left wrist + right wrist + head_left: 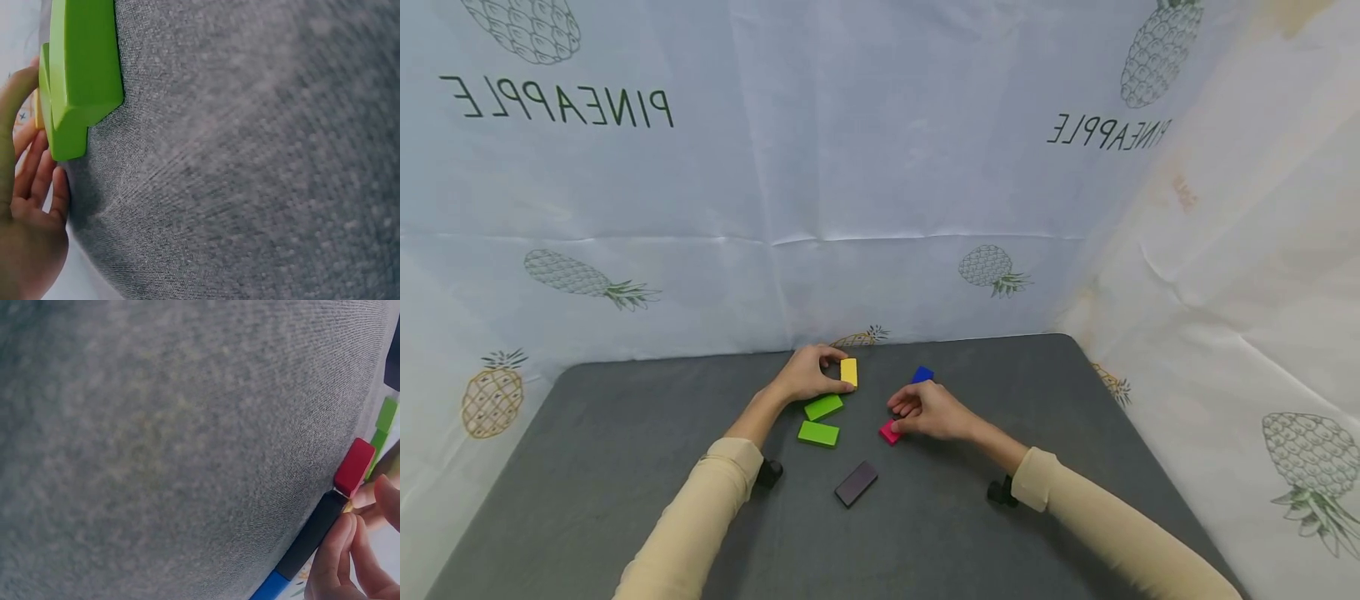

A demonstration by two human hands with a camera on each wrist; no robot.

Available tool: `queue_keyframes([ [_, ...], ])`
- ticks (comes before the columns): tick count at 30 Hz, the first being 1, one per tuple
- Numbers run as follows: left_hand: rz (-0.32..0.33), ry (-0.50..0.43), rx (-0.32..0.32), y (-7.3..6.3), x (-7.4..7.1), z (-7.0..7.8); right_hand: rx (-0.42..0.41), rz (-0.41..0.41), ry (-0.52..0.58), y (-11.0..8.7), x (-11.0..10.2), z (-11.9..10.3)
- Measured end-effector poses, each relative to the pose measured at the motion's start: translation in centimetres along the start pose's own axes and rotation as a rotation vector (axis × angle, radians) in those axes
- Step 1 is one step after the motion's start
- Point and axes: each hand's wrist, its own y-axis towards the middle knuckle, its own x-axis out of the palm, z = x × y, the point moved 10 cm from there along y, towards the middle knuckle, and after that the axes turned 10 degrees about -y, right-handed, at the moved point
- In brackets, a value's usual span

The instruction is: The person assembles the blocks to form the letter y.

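The yellow block (848, 372) is at the far part of the table, and the left hand (808, 372) pinches it, with the thumb at its near end and the fingers at the far end. The red block (889, 432) lies to the right and nearer to the person, and the thumb of the right hand (934, 411) is over it, or touching it. The fingers of this hand are bent and a gap separates them from the thumb; I cannot tell if they grip something. In the right wrist view, a black block (310, 534) stands in a row between the red block and the blue block (922, 375), just beside these fingertips.

Near the left hand there are two green blocks, the farther one (823, 407) lying slanted and the nearer one (818, 434) just beside it. A dark block (856, 484) lies apart from the others, closest to the person. All are on the dark grey table (940, 542). Both arms wear beige sleeves (700, 508), and behind the table hangs a white cloth (887, 167) printed with pineapples
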Motion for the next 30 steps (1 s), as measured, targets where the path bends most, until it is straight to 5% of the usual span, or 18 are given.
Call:
queue_keyframes([
  [17,0.063,0.057,0.033,-1.6,1.6,2.5,-0.013,0.003,-0.013,0.0,0.2,0.0],
  [30,0.114,0.121,-0.026,-3.2,3.6,4.3,-0.003,0.026,-0.036,-0.1,0.2,0.0],
])
